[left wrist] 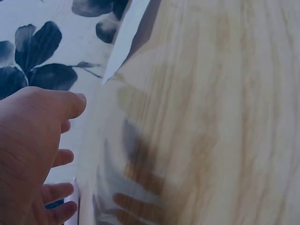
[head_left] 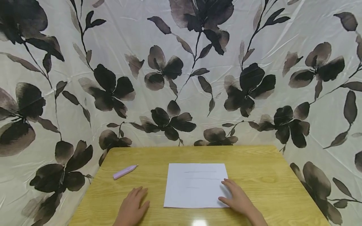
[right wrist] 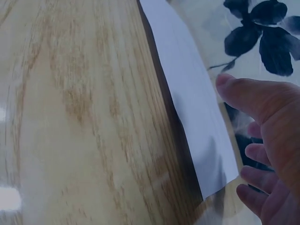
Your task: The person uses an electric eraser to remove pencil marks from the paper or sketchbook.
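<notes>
A white sheet of paper (head_left: 195, 196) with three faint pencil-like lines lies flat on the wooden table, right of its middle. My right hand (head_left: 236, 196) is over the paper's right edge, fingers spread and relaxed, holding nothing. In the right wrist view, the paper (right wrist: 192, 93) shows as a narrow strip beside the thumb and fingers. Left of the paper, my left hand (head_left: 133, 204) hovers low over the table with loose fingers and nothing in them. Beyond its fingertips lies a light purple pen-shaped item (head_left: 123, 172) with a pointed tip, angled toward the upper right.
The yellow wood-grain table (head_left: 254, 169) has its far edge against a white cloth backdrop (head_left: 209, 125) printed with dark flowers. A bright light reflection shows on the table near its front.
</notes>
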Motion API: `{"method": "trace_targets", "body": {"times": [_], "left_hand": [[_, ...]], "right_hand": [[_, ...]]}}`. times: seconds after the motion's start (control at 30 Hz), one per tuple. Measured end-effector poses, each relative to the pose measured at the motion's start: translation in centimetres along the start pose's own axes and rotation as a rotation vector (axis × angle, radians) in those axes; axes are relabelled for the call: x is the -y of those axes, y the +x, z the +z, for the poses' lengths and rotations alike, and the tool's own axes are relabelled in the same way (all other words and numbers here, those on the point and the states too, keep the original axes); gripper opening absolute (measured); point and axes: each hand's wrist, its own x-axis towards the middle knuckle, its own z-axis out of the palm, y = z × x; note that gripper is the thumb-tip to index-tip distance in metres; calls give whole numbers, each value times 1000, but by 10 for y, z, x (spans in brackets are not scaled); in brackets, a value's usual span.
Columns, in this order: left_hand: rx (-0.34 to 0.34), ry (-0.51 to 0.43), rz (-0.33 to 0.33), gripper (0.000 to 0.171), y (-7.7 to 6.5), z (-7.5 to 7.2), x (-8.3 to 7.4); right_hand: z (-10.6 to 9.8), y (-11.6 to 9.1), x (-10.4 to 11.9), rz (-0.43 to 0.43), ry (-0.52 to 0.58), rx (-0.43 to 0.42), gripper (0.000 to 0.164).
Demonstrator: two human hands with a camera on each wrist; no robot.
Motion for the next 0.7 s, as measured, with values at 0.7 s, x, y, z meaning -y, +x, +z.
{"method": "trace_targets", "body": {"times": [0.7], "left_hand": [[-158, 57, 93, 37, 9, -17, 20]], "right_hand": [[8, 9, 1, 2, -36, 53, 61]]}}
